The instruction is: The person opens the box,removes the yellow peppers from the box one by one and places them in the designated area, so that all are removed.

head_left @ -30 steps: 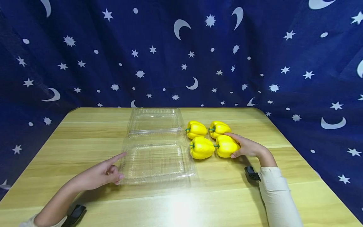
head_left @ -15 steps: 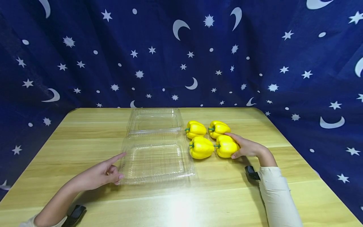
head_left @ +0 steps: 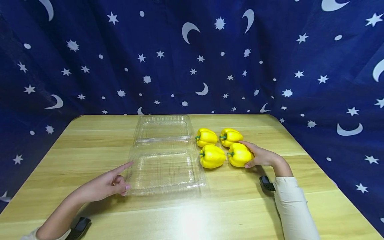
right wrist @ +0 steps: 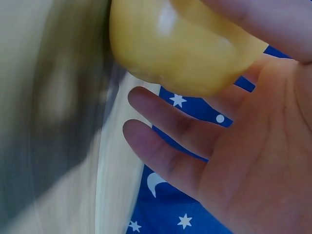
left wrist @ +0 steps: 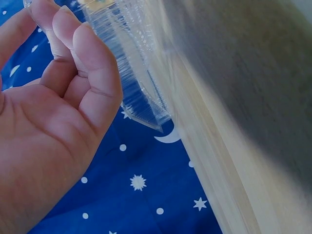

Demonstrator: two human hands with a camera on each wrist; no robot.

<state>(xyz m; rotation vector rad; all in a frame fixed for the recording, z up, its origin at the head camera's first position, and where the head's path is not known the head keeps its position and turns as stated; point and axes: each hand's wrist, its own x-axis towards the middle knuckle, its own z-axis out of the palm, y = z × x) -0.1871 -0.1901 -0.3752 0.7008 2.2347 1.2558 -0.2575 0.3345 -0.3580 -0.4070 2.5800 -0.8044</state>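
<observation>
Several yellow bell peppers lie on their sides in two rows, green stems pointing left. My right hand (head_left: 264, 156) pinches the front right bell pepper (head_left: 240, 155) between thumb and forefinger; the pepper (right wrist: 175, 46) also fills the top of the right wrist view, where the lower fingers stay off it. Close by are the front left pepper (head_left: 212, 156), back left pepper (head_left: 207, 137) and back right pepper (head_left: 231, 137). A clear plastic clamshell box (head_left: 168, 185) lies unfolded. My left hand (head_left: 103, 185) reaches its left rim with a straight forefinger, the other fingers loosely bent.
The box's lid (head_left: 165, 117) lies flat behind its base. Everything sits on a light wooden table (head_left: 234, 206). A dark blue curtain (head_left: 168, 36) with moons and stars hangs behind the table's far edge. Black wrist cameras show below both hands.
The whole view shifts very slightly. Both hands, the peppers and the box keep their places.
</observation>
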